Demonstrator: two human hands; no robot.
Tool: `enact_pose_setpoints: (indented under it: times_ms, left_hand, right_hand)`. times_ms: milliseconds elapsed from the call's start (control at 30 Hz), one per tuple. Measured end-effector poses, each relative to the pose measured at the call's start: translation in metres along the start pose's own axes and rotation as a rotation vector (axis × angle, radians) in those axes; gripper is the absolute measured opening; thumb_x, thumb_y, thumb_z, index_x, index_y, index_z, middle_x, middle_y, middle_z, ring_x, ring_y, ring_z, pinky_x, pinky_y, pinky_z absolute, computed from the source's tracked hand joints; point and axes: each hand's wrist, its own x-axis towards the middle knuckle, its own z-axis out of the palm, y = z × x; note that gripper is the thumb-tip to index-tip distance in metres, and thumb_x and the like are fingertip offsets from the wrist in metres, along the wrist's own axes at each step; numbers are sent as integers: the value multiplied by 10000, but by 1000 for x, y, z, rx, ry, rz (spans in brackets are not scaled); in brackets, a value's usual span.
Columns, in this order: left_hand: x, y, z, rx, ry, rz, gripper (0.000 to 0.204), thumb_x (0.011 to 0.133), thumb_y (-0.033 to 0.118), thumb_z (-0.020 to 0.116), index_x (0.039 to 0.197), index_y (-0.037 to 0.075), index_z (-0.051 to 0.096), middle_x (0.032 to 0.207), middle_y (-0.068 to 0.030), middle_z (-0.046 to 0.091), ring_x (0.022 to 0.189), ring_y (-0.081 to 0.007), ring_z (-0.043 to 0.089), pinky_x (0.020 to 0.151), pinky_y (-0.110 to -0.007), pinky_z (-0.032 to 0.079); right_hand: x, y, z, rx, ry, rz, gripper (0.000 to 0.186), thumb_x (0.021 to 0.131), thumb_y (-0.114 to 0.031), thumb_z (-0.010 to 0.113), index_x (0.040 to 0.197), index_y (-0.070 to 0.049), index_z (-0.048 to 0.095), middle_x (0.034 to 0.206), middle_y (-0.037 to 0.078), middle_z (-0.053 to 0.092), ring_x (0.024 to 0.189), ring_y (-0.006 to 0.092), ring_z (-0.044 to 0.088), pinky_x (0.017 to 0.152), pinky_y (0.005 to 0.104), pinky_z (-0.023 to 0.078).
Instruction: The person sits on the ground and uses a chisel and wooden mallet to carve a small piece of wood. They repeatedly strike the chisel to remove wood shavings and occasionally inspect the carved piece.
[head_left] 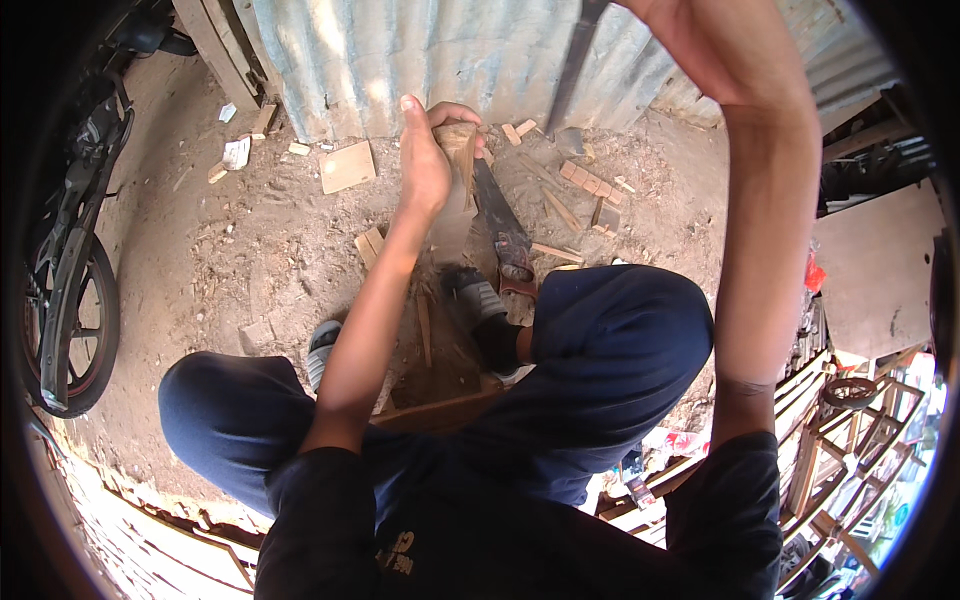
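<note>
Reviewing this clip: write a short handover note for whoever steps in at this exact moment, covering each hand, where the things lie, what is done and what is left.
Left hand: closed around the top of an upright brown wooden piece, standing on the dirt ground between the feet.
Right hand: raised out of view at the top edge; only the forearm and a dark long blade show.
Nearby: dark handsaw lying beside the piece, small wood offcuts scattered by the corrugated metal wall.
Done: chips already lie around.
Left: the piece still looks whole; shaping seems unfinished.

no packages, labels, signs, screens
</note>
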Motion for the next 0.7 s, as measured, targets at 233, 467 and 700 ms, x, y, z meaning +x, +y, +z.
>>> enact_pose_setpoints:
  times_ms: [233, 467, 700]
  left_hand:
    - [-8, 13, -11, 56, -93, 51, 1032, 969, 776, -10, 1036, 3, 669, 824, -90, 646, 774, -191, 633, 820, -320, 508]
    - [-5, 15, -23, 51, -194, -27, 987, 1006, 743, 44, 1018, 4, 699, 835, -80, 670, 810, -199, 650, 855, -344, 515]
    - [6, 2, -34, 182, -199, -12, 960, 1013, 731, 68, 1014, -5, 685, 929, -113, 694, 906, -224, 660, 927, -363, 511]
  right_hand:
    - [-11, 41, 30, 43, 54, 103, 130, 982, -127, 645, 935, -7, 662, 748, 43, 617, 697, 153, 620, 658, 290, 529]
    - [11, 84, 33, 256, -19, 158, 193, 950, -162, 727, 798, -92, 630, 635, -3, 571, 516, 88, 555, 482, 266, 455]
    - [20, 81, 43, 331, 260, 113, 221, 936, -264, 765, 902, -97, 624, 801, 16, 598, 649, 94, 581, 556, 272, 500]
